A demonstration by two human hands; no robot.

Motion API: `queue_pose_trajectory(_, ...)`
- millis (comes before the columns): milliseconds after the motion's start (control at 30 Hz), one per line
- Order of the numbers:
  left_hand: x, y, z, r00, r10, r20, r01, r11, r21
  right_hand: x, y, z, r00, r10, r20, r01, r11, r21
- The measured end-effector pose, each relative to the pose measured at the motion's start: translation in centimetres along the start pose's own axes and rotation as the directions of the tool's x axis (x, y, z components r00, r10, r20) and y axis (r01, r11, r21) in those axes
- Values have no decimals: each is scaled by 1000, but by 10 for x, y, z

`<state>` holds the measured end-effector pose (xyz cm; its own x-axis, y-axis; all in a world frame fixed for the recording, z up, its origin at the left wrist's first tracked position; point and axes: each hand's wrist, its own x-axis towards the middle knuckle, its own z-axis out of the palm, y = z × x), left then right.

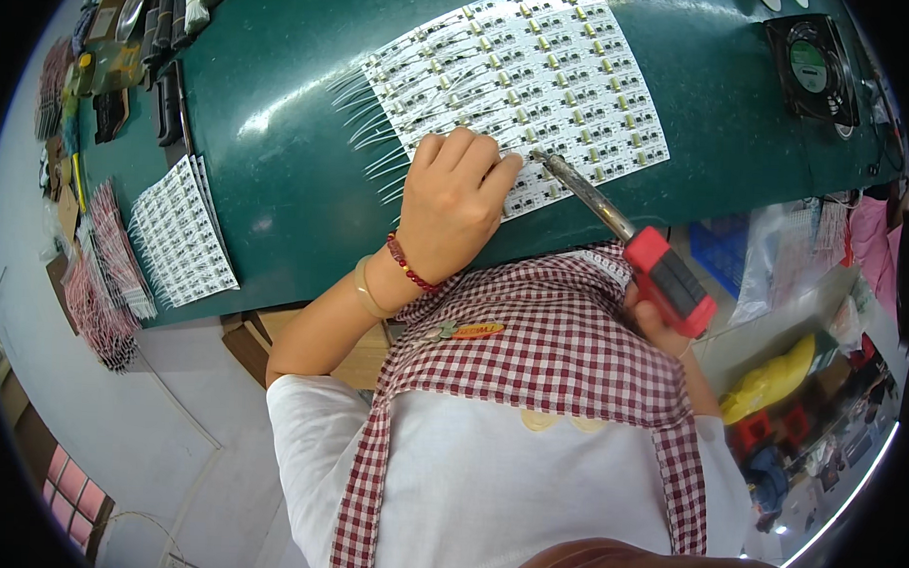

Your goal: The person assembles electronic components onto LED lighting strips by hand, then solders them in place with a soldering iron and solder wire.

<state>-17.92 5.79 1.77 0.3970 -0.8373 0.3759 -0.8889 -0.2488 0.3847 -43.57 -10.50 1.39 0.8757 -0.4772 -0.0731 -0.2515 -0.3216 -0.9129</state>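
A white panel of small circuit boards (582, 78) lies on the green table, with white wires (379, 146) sticking out past its left edge. My left hand (458, 189) rests at the panel's near edge. Its fingers are bent and pressed together; the fingertips and whatever they pinch are hidden. From the right, my right hand (655, 319) grips a soldering iron (665, 276) by its red and black handle. The iron's tip meets the panel just right of my left fingers; whether it touches a joint is too small to tell.
Another stack of circuit board panels (181, 234) lies at the left, beside bundles of red and white wires (105, 272). A black-handled tool (168, 104) is beyond it. A black fan (810, 68) stands at the far right. A blue basket (718, 255) sits below the table edge.
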Motion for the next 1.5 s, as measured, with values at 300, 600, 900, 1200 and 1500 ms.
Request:
queue_pose_trajectory(300, -1, 1, 1, 1000, -12, 9, 12, 1000, -5, -2, 3, 0, 1000, 15, 19, -15, 1000, -11)
queue_pose_trajectory(600, 0, 1, 0, 999, -36, 36, 35, 998, 49, -2, 1, -10, 996, 36, 85, -40, 998, 40)
queue_pose_trajectory(900, -7, 7, 4, 998, -22, -53, 23, 1000, 13, -9, 4, -7, 997, 57, 47, -58, 998, 18)
queue_pose_trajectory(1200, -5, 8, 4, 999, -27, -35, 28, 999, 25, -4, 1, -4, 998, 40, 53, -37, 997, -66)
queue_pose_trajectory(1500, -2, 8, 1, 999, -40, 9, 40, 999, 20, -3, 0, -4, 998, -52, 35, 54, 997, -51)
